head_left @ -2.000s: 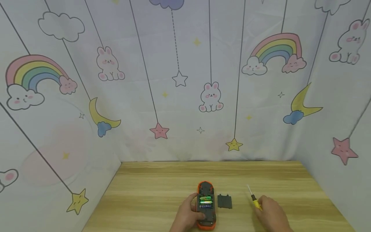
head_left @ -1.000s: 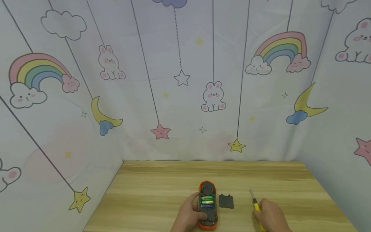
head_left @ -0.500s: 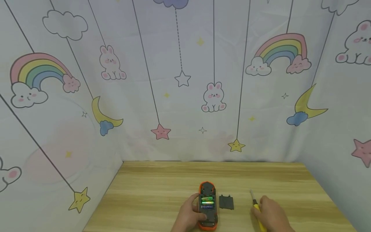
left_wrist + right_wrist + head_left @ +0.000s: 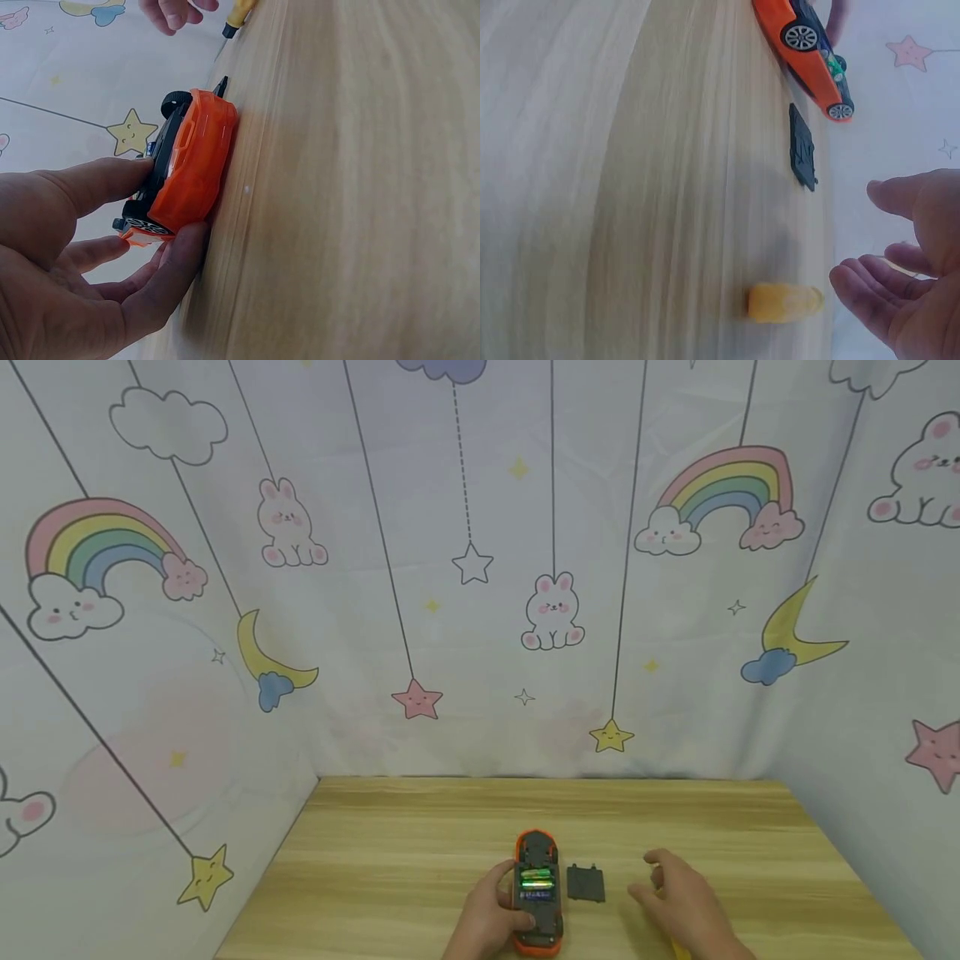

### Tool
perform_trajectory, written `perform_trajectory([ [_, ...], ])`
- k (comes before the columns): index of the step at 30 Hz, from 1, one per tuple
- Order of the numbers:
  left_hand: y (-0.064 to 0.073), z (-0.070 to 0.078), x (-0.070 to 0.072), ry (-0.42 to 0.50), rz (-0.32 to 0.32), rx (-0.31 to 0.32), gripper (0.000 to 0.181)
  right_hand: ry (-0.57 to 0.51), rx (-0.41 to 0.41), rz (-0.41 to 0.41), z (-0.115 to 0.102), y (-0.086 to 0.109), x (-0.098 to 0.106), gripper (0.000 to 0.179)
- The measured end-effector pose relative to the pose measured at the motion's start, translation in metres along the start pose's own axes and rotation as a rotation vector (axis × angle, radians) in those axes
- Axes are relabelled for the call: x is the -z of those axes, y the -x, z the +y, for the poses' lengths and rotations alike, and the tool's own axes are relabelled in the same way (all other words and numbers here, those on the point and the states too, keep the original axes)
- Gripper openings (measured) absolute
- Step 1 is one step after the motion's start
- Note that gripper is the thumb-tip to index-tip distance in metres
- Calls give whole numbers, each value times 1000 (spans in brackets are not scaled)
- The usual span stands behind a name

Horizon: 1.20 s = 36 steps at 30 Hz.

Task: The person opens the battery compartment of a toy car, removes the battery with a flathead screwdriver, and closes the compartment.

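Note:
An orange toy car [image 4: 537, 847] lies upside down on the table, its dark underside facing up. Green and blue batteries [image 4: 536, 885] show in its uncovered battery compartment. My left hand [image 4: 486, 912] grips the car from the left, thumb on the underside and fingers along the side. To the car's right lies a dark battery cover [image 4: 586, 884]. My right hand [image 4: 686, 900] hangs with fingers spread, apart from the yellow screwdriver [image 4: 781, 302] lying on the table beneath it. In the head view that hand hides most of the screwdriver.
The wood-grain table [image 4: 405, 835] meets a pale cloth backdrop [image 4: 480, 727] printed with stars, rabbits and rainbows. The cloth also rises along the left and right sides.
My right hand held the screwdriver, drew it back toward the near edge, then let it go and spread its fingers. My left hand keeps its hold on the car.

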<state>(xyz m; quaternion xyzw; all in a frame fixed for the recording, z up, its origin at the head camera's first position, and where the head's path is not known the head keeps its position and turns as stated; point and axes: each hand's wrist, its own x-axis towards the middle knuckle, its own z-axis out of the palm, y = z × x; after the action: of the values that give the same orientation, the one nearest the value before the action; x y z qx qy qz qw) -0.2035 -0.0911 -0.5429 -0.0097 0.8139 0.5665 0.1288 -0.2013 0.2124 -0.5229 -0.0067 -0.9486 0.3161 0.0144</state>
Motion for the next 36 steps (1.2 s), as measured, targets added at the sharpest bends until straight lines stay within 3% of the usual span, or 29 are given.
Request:
perform_trajectory([
  [7,1,-2,1,-8,3,-19,87,-140,21,-12,-14,7,-17,56],
  [16,1,-2,0,9,-12,-27,89,-200,7,-61,-27,7,-33,57],
  [27,2,1,0,12,3,-35,88,-282,48,-104,-45,5,-49,57],
  [31,3,1,0,21,3,-54,88,-323,57,-151,-49,3,-57,64],
  [36,3,1,-1,39,-6,-33,88,-362,28,-206,-53,1,-63,74],
])
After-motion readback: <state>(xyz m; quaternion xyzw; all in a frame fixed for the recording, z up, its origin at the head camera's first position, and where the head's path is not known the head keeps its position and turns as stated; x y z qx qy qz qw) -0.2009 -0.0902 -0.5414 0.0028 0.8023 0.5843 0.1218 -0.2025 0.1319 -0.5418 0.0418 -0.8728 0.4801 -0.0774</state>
